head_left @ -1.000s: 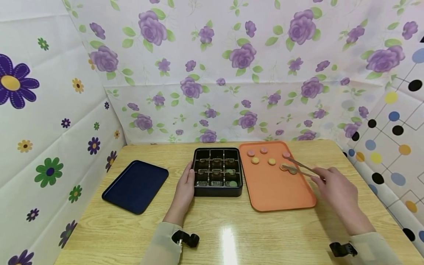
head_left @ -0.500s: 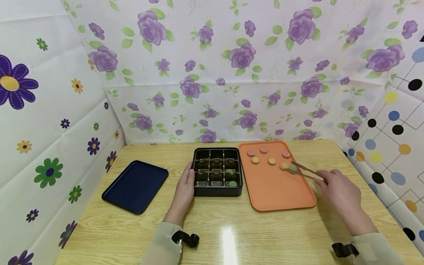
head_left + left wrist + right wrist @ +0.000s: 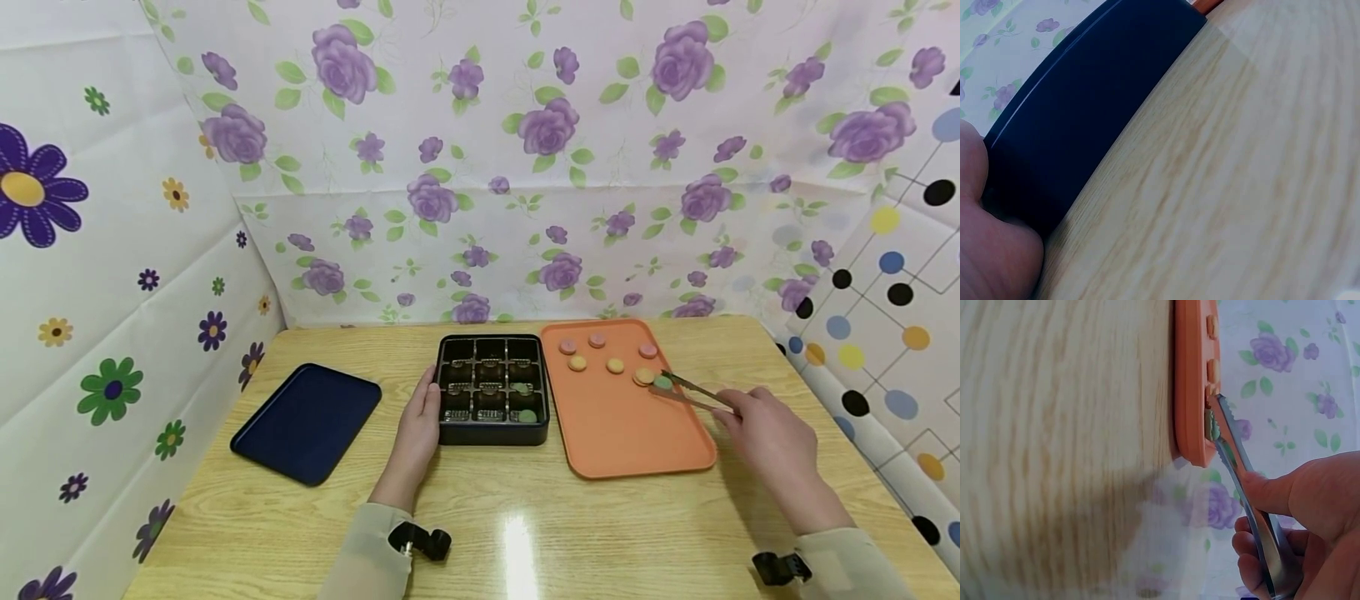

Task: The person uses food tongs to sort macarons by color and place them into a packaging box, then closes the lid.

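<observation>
Table in pale wood grain carries everything, with open room along its front and between the blue tray and the box. Orange tray lies to the right, its near half bare; its raised rim runs close by the box, though whether they touch is hard to tell. Blue tray lies well apart on the left. Between them stands the black box, divided into compartments, with green pieces in the two nearest of its right column. The left hand rests along the box's left side, fingers straight as far as they show. The right hand has its fingers curled, pinching metal tongs, whose tips stand apart around the green biscuit near the orange tray's right edge. A yellow biscuit sits right next to it, a pink biscuit behind. The step in hand looks like gripping the green biscuit; the next move calls for squeezing without nudging the yellow one, then lifting clear of the rim.
</observation>
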Action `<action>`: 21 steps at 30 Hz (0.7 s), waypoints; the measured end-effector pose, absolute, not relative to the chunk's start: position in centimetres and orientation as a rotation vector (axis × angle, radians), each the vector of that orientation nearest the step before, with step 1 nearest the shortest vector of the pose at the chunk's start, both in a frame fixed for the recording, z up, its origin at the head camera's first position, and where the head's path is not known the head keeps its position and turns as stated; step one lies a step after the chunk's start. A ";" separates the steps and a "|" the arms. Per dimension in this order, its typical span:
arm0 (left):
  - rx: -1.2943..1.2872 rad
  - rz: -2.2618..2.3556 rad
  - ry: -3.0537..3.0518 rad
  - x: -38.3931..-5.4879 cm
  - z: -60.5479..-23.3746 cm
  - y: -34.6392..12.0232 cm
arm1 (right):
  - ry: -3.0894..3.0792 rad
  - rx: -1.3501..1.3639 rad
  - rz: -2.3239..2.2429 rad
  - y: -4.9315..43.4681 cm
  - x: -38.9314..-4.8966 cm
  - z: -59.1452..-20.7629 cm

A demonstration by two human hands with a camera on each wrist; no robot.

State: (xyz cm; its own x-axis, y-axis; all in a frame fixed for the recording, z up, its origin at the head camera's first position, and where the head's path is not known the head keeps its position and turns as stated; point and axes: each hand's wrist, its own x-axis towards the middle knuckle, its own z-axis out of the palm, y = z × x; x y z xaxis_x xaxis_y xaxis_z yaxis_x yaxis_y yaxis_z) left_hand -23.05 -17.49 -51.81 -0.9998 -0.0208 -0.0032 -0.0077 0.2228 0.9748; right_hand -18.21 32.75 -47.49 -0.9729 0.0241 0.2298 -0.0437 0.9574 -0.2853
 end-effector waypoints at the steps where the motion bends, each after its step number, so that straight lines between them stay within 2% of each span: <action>1: 0.027 -1.954 -2.447 -23.0 -51.8 -17.5 | -2.878 0.013 0.426 32.8 -18.2 -47.5; 21: 0.031 -1.946 -2.453 -23.1 -51.9 -17.5 | -2.890 0.025 0.423 32.6 -17.8 -47.3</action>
